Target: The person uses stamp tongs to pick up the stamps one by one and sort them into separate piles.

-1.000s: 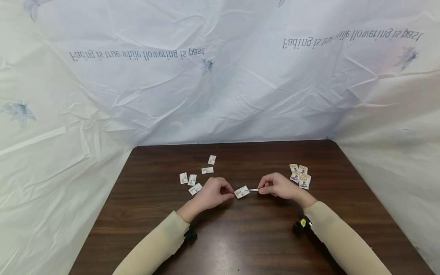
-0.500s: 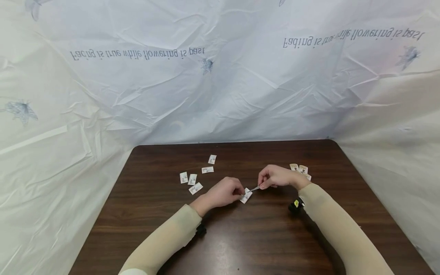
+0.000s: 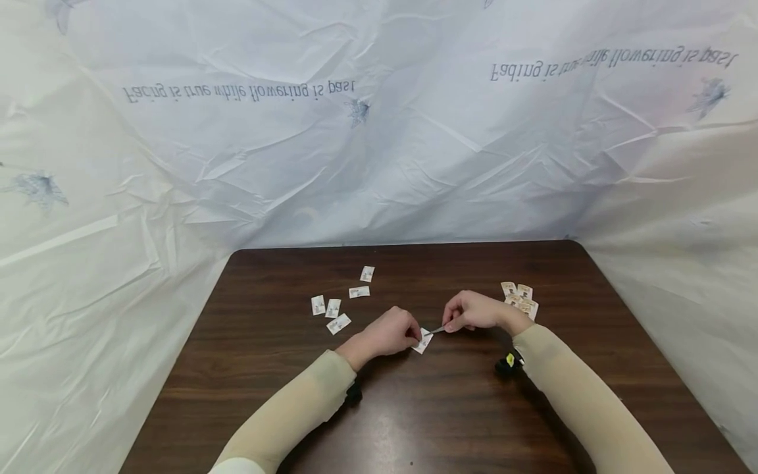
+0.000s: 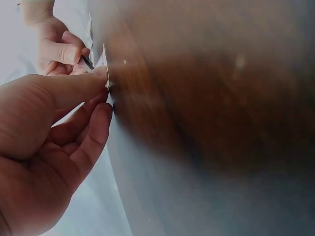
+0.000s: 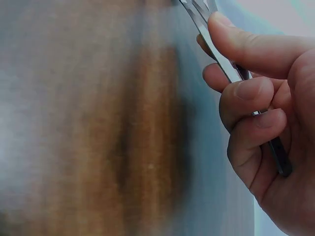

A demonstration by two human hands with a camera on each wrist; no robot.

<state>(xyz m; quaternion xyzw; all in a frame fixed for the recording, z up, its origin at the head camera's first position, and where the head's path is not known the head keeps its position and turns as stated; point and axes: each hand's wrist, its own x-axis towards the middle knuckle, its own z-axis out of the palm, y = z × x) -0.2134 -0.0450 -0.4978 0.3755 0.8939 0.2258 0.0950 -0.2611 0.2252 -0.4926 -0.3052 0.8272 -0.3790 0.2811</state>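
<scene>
A small white printed card (image 3: 422, 342) lies near the middle of the brown table, partly hidden by my left fingers. My left hand (image 3: 393, 331) pinches it at its left side; in the left wrist view the card (image 4: 103, 58) shows almost edge-on by the thumb tip. From the right, my right hand (image 3: 476, 311) grips a pair of tweezers (image 3: 435, 330), with the tips over the card's upper edge. The right wrist view shows the metal tweezers (image 5: 215, 51) between thumb and curled fingers, their dark end (image 5: 280, 157) lying along the palm.
Several similar small cards (image 3: 339, 323) lie spread out on the table left of centre. Behind my right wrist is an overlapping cluster of yellowish printed cards (image 3: 525, 304). A white sheet (image 3: 379, 164) with printed lettering hangs around the table (image 3: 450, 421).
The card has shifted slightly right and turned, with my left hand now further over it. My right hand rose a little and came down slightly, the tweezers now angled down onto the card.
</scene>
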